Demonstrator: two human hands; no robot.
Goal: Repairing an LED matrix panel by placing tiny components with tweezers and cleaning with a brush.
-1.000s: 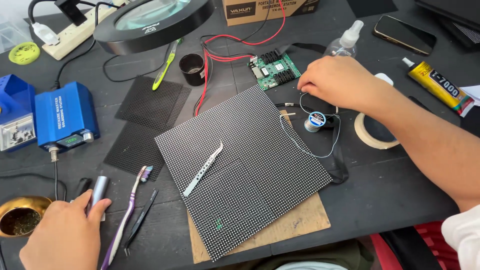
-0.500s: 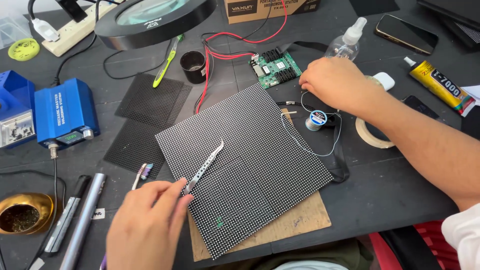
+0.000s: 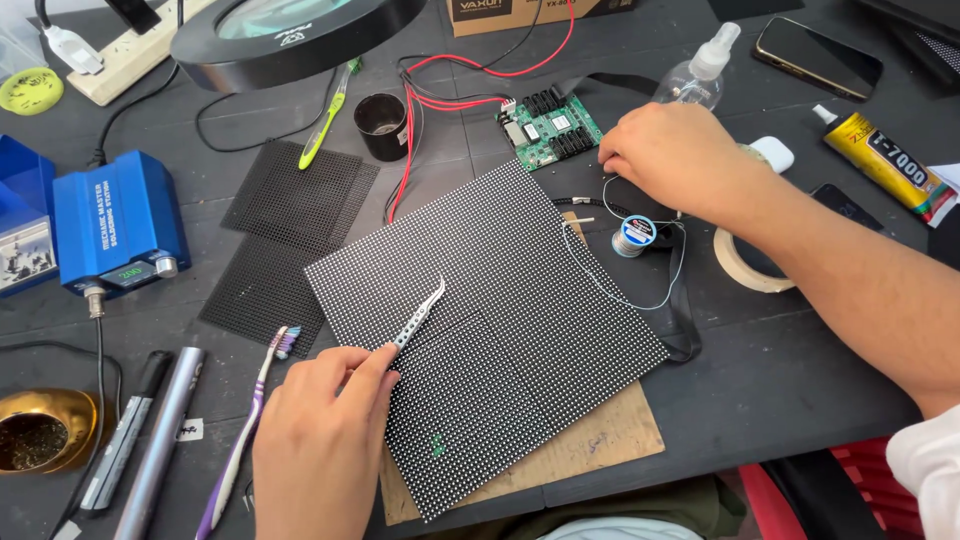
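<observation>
Your left hand [image 3: 320, 440] pinches the curved silver metal tweezers [image 3: 418, 314] lying on the black dotted LED panel [image 3: 500, 320] mid-desk, not yet lifted, while your right hand [image 3: 670, 155] pinches thin solder wire [image 3: 640, 290] beside the green circuit board [image 3: 550, 128].

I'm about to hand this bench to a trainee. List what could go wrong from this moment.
1. The left hand grips the pointed tweezers lying on the LED panel; a slip might scratch or dislodge its tiny diodes.
2. The right hand pulls thin wire from the solder spool; the loose loop could snag and drag the spool across the panel.
3. The open small black cup beside the red wires could tip.
</observation>
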